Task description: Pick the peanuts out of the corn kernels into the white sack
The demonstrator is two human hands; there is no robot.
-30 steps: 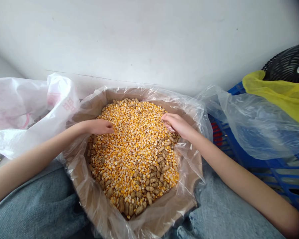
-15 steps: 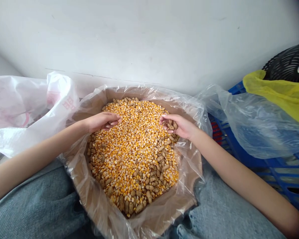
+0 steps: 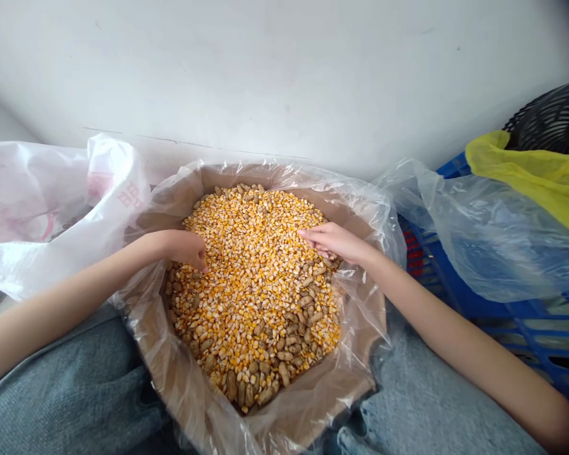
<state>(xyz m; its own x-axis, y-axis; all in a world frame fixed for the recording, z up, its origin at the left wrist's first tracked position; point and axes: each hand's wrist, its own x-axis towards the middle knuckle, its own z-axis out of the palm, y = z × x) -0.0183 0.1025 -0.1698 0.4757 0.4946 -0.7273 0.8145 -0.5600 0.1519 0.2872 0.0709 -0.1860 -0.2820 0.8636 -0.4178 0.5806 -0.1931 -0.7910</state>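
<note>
Yellow and pale corn kernels (image 3: pixel 251 265) fill a cardboard box (image 3: pixel 355 373) lined with a clear plastic bag (image 3: pixel 171 379). Peanuts in their shells (image 3: pixel 294 341) lie among them, mostly along the right and near sides. My left hand (image 3: pixel 184 248) is over the left part of the corn, palm down, fingers curled closed; what it may hold is hidden. Above the right edge of the corn, my right hand (image 3: pixel 330 240) is turned palm down, fingers bent and pointing left. Some peanuts show just beneath it, and its palm is out of sight.
A white plastic bag with pink print (image 3: pixel 109 196) lies left of the box. To the right are a blue plastic crate (image 3: pixel 516 335), a clear bag (image 3: pixel 493 234), a yellow bag (image 3: pixel 540 177) and a black fan (image 3: pixel 545 120). A white wall (image 3: pixel 265 76) stands behind.
My left hand has moved left and down and turned palm down. My right hand, which had peanuts visible in its fingers, has rotated palm down and lowered slightly.
</note>
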